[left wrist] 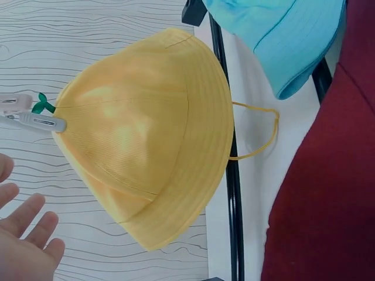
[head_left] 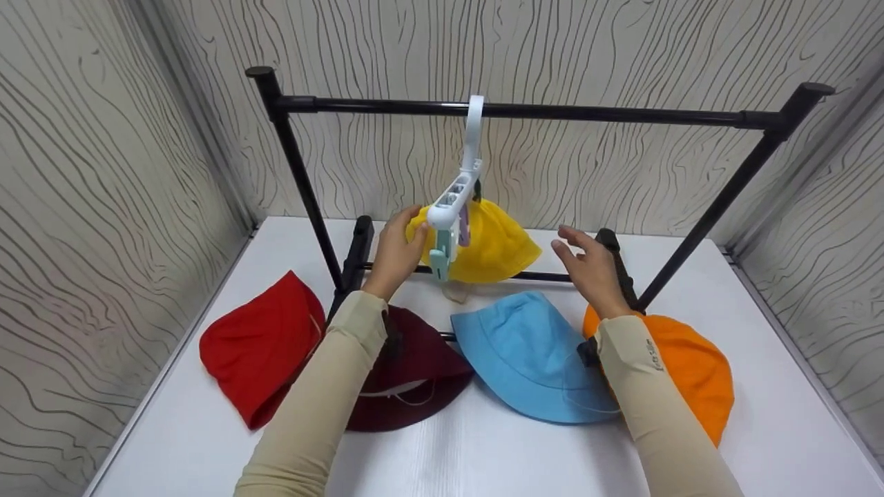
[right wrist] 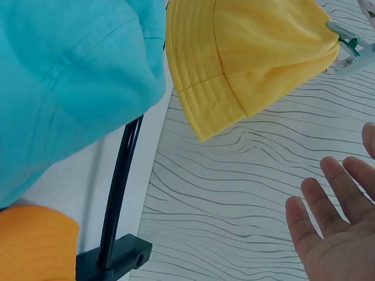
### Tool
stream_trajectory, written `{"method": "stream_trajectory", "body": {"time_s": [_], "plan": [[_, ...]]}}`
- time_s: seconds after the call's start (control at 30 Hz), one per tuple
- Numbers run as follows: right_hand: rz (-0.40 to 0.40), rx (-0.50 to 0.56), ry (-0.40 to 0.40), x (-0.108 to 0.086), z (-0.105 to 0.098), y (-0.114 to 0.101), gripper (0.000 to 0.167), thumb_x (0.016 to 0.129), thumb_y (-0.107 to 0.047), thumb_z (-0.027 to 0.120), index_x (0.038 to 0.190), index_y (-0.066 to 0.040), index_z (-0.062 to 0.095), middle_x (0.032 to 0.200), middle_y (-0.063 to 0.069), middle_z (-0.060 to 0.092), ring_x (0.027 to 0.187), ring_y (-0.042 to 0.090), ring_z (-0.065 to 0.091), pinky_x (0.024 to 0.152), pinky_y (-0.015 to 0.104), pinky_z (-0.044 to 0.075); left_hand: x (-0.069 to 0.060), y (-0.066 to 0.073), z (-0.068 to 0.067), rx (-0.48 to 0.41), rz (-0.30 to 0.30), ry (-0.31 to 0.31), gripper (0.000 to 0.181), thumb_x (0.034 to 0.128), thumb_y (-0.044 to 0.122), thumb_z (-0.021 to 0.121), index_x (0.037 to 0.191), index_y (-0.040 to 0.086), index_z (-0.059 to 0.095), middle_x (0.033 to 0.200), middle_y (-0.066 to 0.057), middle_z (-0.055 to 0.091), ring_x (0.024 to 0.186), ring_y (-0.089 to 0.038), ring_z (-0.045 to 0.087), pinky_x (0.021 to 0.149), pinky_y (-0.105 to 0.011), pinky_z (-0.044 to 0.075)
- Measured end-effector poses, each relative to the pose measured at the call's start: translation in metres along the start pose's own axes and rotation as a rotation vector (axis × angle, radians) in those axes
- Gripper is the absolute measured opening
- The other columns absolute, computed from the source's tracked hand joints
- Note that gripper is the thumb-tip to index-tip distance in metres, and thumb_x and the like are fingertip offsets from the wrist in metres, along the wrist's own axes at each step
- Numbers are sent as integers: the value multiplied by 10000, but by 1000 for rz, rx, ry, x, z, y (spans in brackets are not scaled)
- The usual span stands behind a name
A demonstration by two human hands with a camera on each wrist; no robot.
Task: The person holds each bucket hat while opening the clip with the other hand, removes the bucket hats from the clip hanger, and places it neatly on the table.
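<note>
A yellow bucket hat [head_left: 494, 241] hangs from a clip hanger [head_left: 452, 197] hooked over the black rail. In the left wrist view, a white clip [left wrist: 44, 122] grips the hat's crown beside a green sprout-shaped tip [left wrist: 43, 104], and a thin yellow chin cord [left wrist: 258, 130] dangles below the brim. My left hand [head_left: 397, 248] is held up left of the hanger, its fingers spread and apart from the hat in the left wrist view. To the right of the hat, my right hand [head_left: 590, 268] is raised with loose fingers, touching nothing.
A black rack [head_left: 621, 114] stands on the white table [head_left: 428, 469]. In front lie a red hat [head_left: 259, 345], a maroon hat [head_left: 407, 359], a light blue hat [head_left: 528, 359] and an orange hat [head_left: 694, 366], the last partly behind my right sleeve. Patterned panels [head_left: 387, 48] enclose the table.
</note>
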State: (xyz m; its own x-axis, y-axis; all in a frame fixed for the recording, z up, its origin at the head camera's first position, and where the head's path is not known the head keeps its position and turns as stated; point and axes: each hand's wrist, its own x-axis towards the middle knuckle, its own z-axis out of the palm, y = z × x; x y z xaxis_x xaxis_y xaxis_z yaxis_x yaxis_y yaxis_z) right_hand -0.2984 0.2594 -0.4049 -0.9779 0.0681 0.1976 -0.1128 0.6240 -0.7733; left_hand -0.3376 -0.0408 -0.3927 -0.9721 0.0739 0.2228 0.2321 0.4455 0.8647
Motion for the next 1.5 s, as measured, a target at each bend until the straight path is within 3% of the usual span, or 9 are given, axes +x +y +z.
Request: {"method": "stream_trajectory", "body": {"time_s": [0.4, 0.6, 0.83, 1.1, 1.27, 1.37, 1.5], "plan": [[-62, 3, -11, 16, 20, -16, 476, 1006, -280, 498, 1422, -55, 445, 1447, 149, 474, 1359, 310, 408, 1131, 462, 327, 11, 15, 3, -13, -16, -16, 469, 981, 164, 549, 1431, 94, 434, 1445, -94, 461, 1364, -247, 400, 1149, -402, 313], [-32, 17, -48, 22, 28, -23, 487, 1001, -293, 508, 1432, -75, 441, 1465, 131, 458, 1392, 294, 371, 1143, 464, 307, 22, 14, 8, 4, -12, -8, 510, 941, 96, 603, 1425, 105, 444, 1426, -93, 480, 1349, -245, 418, 1132, -389, 342], [7, 3, -74, 32, 38, -35, 488, 998, -312, 512, 1435, -104, 443, 1494, 106, 428, 1410, 284, 348, 1164, 449, 271, 26, 19, 10, -12, -14, -43, 568, 915, 19, 615, 1440, 98, 414, 1445, -84, 462, 1364, -243, 401, 1138, -393, 333], [29, -1, -108, 35, 53, -45, 509, 998, -343, 501, 1461, -154, 408, 1525, 85, 385, 1417, 278, 341, 1162, 451, 273, 32, 23, 15, -2, 15, -41, 554, 930, 61, 608, 1444, 116, 407, 1461, -75, 447, 1362, -258, 401, 1135, -417, 335], [29, -19, -112, 32, 62, -47, 534, 997, -357, 496, 1483, -177, 369, 1537, 53, 369, 1415, 261, 351, 1156, 428, 288, 30, 23, 19, -46, -2, -58, 501, 956, 135, 589, 1430, 135, 429, 1460, -56, 446, 1354, -244, 408, 1132, -451, 332], [11, -37, -116, 33, 68, -48, 548, 995, -341, 506, 1496, -190, 344, 1546, 44, 354, 1423, 268, 336, 1160, 435, 274, 41, 6, 25, -84, 4, -66, 478, 973, 206, 570, 1428, 158, 435, 1450, -32, 458, 1346, -221, 414, 1132, -461, 329], [3, -48, -125, 36, 73, -50, 556, 988, -328, 524, 1500, -215, 338, 1544, 42, 359, 1424, 275, 333, 1165, 447, 260, 70, -35, 42, -132, 43, -61, 469, 976, 297, 559, 1424, 217, 445, 1430, 15, 482, 1339, -217, 428, 1130, -472, 329]]}}
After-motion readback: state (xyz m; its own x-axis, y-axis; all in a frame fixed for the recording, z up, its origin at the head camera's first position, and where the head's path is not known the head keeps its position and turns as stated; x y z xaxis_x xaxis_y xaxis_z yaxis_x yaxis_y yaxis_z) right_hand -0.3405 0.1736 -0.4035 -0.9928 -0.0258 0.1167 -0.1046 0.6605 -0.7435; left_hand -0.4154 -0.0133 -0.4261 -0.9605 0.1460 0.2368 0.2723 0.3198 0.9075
